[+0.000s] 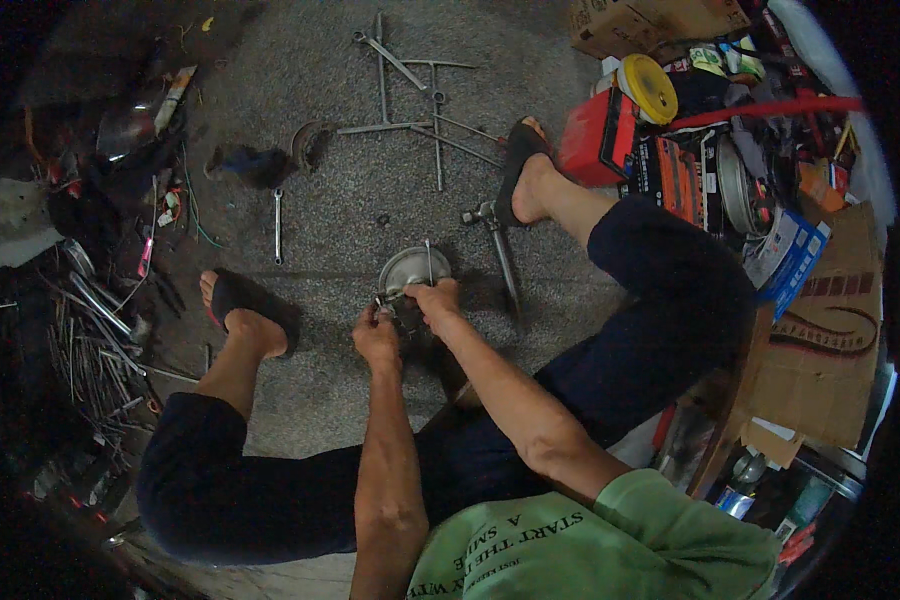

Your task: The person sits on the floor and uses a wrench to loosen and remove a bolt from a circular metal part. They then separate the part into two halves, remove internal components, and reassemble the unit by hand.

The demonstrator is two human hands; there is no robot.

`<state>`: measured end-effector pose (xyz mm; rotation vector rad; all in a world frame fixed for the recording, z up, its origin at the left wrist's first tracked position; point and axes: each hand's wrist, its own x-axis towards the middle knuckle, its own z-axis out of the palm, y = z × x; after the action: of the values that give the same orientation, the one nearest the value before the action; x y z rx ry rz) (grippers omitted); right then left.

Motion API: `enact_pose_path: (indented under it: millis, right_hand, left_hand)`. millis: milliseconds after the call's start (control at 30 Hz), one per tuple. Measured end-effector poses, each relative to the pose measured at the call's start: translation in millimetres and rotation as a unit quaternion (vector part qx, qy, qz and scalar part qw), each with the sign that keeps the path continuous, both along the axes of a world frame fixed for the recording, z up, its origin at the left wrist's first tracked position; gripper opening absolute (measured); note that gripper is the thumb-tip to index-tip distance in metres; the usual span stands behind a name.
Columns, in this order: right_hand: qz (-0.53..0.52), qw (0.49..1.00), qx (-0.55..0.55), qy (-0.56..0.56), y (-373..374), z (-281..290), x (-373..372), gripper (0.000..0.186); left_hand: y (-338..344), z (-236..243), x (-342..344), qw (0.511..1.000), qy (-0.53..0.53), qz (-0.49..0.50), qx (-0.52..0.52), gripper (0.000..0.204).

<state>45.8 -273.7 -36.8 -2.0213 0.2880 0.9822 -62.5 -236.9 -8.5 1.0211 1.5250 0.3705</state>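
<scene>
Between my feet, close above the floor, is a round silver-grey metal plate (402, 268), shaped like a brake drum cover. A thin metal rod (429, 262) stands across its right side. My right hand (437, 303) is closed at the plate's near edge, thumb and fingers gripping there. My left hand (377, 338) is closed by the near left edge, pinching a small metal part whose kind I cannot make out. The underside of the plate is hidden. To the right, a hammer (500, 250) lies on the floor.
Wrenches and T-handle tools (410, 125) lie crossed beyond my feet. A curved brake shoe (312, 145) and a combination wrench (278, 226) are left of them. Many metal tools (95, 350) pile up at left. A red box (595, 138) and cartons crowd the right.
</scene>
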Motion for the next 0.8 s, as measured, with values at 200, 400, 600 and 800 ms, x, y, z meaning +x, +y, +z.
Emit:
enact_pose_path:
  millis: [200, 400, 600, 800]
  right_hand:
    - [0.033, 0.998, -0.043, -0.024, -0.5, 2.8, 2.2, 0.028]
    - [0.023, 1.0, 0.013, -0.007, 4.6, 7.8, -1.0, 0.022]
    - [0.031, 0.999, -0.021, -0.003, -5.0, -16.7, 3.5, 0.018]
    - [0.033, 0.999, -0.021, 0.005, -2.2, -15.6, 2.8, 0.02]
  left_hand:
    - [0.9, -1.2, -1.7, 0.998, 0.035, -0.053, 0.013, 0.029]
    - [-3.6, -35.7, -15.5, 0.998, 0.018, -0.042, 0.048, 0.026]
    - [-9.6, -36.9, -9.2, 0.985, 0.019, -0.071, 0.156, 0.022]
    - [-12.7, -29.8, -9.4, 0.934, 0.071, -0.098, 0.337, 0.024]
